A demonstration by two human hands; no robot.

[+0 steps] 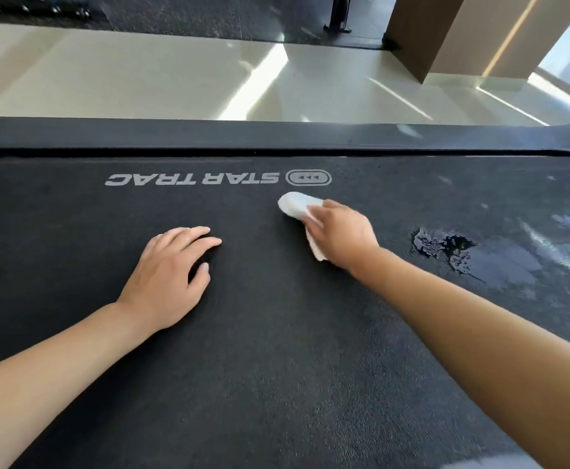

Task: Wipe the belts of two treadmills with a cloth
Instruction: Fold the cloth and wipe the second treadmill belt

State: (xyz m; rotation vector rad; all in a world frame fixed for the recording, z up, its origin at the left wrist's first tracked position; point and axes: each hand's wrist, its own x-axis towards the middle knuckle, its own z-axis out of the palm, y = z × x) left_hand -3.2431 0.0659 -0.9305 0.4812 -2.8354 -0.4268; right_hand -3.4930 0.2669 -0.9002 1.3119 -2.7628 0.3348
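Bare forearms reached over black rubber treadmill belt. Left hand lay flat, fingers loose, holding nothing. Right hand squeezed small white folded cloth near grey logo. Mid-wipe, probably; shiny wet puddle at right likely needs rubbing next.

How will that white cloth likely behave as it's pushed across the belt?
Probably floppy: the cloth bunches under the right hand, a corner trailing loose. Likely light, one hand moving it. It may drag on the textured treadmill belt, sliding easier through the wet patch.
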